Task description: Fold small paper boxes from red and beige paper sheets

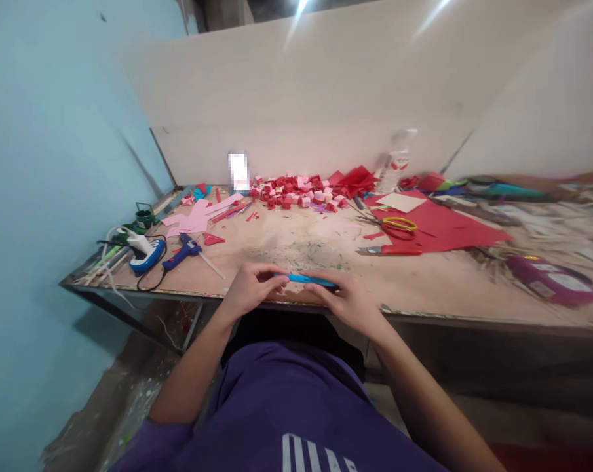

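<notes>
Blue and slim, a pen-like tool (301, 278) sits over the near edge of the table (419, 282), the left hand (251, 287) pinching its nine o'clock end, the right hand (349, 298) closed round its three o'clock end. From where I stand, it looks like readying the tool; the next move probably calls for a steady two-handed hold. Beyond, paper cubes (290, 198) lie at twelve, scissors (385, 225) at two, a glue gun (190, 245) at ten.
</notes>
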Demonstrator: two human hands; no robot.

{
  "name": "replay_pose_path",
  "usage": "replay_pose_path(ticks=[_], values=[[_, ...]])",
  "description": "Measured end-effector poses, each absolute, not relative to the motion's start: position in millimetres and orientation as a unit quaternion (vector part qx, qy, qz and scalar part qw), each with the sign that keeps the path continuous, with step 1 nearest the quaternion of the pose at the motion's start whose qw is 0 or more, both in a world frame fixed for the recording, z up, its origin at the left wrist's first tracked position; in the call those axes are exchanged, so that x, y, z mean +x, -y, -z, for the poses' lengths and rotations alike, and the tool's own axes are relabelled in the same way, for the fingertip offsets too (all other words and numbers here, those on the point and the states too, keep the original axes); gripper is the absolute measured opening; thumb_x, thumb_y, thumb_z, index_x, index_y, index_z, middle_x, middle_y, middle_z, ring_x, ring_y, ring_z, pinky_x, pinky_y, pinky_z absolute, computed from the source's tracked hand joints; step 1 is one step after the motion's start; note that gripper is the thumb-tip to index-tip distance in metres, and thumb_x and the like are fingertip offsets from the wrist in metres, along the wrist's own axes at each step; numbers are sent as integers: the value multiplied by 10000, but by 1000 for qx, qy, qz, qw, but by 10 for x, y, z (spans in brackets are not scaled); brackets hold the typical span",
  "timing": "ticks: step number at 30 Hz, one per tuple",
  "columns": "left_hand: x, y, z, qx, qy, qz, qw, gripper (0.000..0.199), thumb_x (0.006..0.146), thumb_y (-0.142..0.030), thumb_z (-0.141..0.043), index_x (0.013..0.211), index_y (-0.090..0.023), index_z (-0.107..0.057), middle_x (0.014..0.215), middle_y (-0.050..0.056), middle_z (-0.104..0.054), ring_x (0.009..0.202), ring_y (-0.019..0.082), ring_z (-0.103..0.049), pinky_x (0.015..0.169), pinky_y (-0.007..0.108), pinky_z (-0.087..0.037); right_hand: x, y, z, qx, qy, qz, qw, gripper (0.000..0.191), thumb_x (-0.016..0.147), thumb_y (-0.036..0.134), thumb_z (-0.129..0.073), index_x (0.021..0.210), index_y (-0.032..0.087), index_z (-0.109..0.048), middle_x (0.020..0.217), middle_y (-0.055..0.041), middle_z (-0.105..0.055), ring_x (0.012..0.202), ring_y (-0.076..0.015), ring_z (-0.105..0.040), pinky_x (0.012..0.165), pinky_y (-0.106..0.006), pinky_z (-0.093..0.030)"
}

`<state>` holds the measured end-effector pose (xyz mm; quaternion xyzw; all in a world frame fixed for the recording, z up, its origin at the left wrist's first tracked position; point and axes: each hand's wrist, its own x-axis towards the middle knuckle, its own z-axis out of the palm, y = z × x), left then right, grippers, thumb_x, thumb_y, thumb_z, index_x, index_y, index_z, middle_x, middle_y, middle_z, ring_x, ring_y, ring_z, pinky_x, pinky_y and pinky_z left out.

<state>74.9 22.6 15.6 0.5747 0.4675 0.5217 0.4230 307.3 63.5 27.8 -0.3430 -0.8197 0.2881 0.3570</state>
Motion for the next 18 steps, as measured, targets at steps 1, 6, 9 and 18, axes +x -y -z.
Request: replay_pose_path(ticks=[1,6,9,18], values=[[715,-217,-179,589,-472,-519,400,258,804,-414,-833,911,-179,-838,749,47,-797,666,202,-758,644,295,-622,3078,-650,-264,-355,808,-293,367,342,926,448,-711,1238,343,-803,1083,-68,-832,923,-317,-782,818,-459,-628],[319,-251,-336,598,-584,-533,130,197,881,-364,-749,921,-191,-834,877,63,-833,770,205,-762,766,298,-584,3068,-688,-202,-395,778,-290,393,436,945,426,-677,1360,304,-730,1090,-90,-820,708,-252,-737,643,-421,-618],[7,-340,-414,576,-703,-416,-27,214,924,-308,-665,999,-186,-824,930,86,-836,837,231,-757,837,326,-552,3039,-641,-192,-401,796,-260,371,352,983,417,-642,1260,239,-769,1047,-99,-824,769,-254,-759,685,-393,-613],[-518,-676,-586,610,-777,-72,-134,371,1002,-343,-432,991,-137,-741,921,199,-767,898,360,-718,762,409,-513,3112,-591,-244,-375,834,-246,323,213,1011,316,-669,1134,202,-800,1053,-82,-823,840,-202,-752,781,-314,-579]])
